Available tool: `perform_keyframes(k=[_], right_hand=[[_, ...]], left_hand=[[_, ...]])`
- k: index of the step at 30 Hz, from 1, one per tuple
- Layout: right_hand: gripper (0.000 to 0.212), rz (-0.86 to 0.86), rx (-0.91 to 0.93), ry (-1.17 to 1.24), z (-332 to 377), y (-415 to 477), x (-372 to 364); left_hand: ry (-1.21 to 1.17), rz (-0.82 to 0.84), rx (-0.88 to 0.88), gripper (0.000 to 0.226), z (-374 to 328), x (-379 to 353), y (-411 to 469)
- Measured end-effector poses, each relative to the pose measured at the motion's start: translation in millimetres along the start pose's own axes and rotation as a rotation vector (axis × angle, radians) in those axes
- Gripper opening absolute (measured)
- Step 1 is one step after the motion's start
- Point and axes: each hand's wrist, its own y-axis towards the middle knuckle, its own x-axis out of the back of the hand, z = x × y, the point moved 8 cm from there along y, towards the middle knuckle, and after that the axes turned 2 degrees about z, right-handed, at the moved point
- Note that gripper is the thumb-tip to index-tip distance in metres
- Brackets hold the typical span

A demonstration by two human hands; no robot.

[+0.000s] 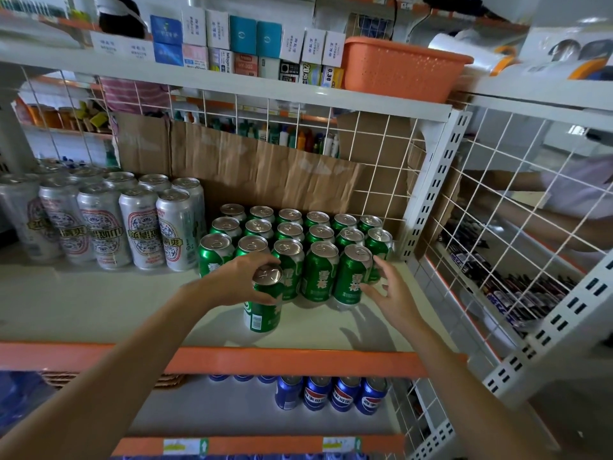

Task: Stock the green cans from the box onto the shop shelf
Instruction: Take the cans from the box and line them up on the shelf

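The left hand (238, 280) is gripping the top of a single green can (263, 305), fingers curled around its rim. The right hand (393, 293) is holding nothing; its fingers are spread and relaxed, and the fingertips are touching the side of the rightmost front can of the stocked group.

The shelf (99, 303) is carrying all the drinks on its white deck, behind an orange front edge. A sheet of cardboard (265, 167) is leaning against the wire back. A wire side panel (514, 210) is closing the right end.

The stocked green cans (318, 240) are standing upright in close rows toward the right rear corner. The tall silver cans (109, 220) are standing toward the left rear, just beside the green rows. An orange basket (398, 68) is sitting on the level above. Blue cans (331, 393) are standing on the level below.

The gripped can is sitting just in front of the green front row, near the middle of the deck; whether its base is touching the deck cannot be told.
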Motion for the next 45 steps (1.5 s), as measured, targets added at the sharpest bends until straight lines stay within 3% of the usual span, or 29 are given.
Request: perform_keyframes(k=[5,8,10,13,19,24,28,32,37,45], right_hand=[[0.103,0.032,-0.002,0.033,5,-15,-6],[0.071,0.022,0.025,0.022,9,-19,-6],[0.062,0.016,0.050,0.001,12,-21,-7],[0.061,0.043,0.056,-0.008,19,-24,-12],[0.081,0.257,0.035,0.085,45,-32,-43],[0.070,0.347,0.061,0.108,63,-35,-63],[0.073,0.366,0.053,0.156,75,-36,-69],[0.080,0.346,0.046,0.238,81,-38,-71],[0.060,0.281,0.032,0.245,81,-40,-64],[0.068,0.093,-0.001,0.386,86,-46,-50]], left_hand=[[0.010,-0.023,-0.010,0.070,-1,2,-2],[-0.007,-0.036,-0.029,0.069,0,3,-2],[-0.039,-0.047,-0.039,0.069,0,3,-4],[-0.115,-0.070,-0.039,0.067,0,4,-5],[-0.237,-0.063,-0.132,0.062,-27,15,-4],[-0.259,-0.037,-0.213,0.063,-50,22,-3],[-0.245,-0.010,-0.240,0.063,-64,27,-3],[-0.256,0.030,-0.268,0.063,-73,27,-3],[-0.301,0.068,-0.262,0.065,-74,24,-5],[-0.701,-0.063,-0.231,0.061,-68,15,-11]])
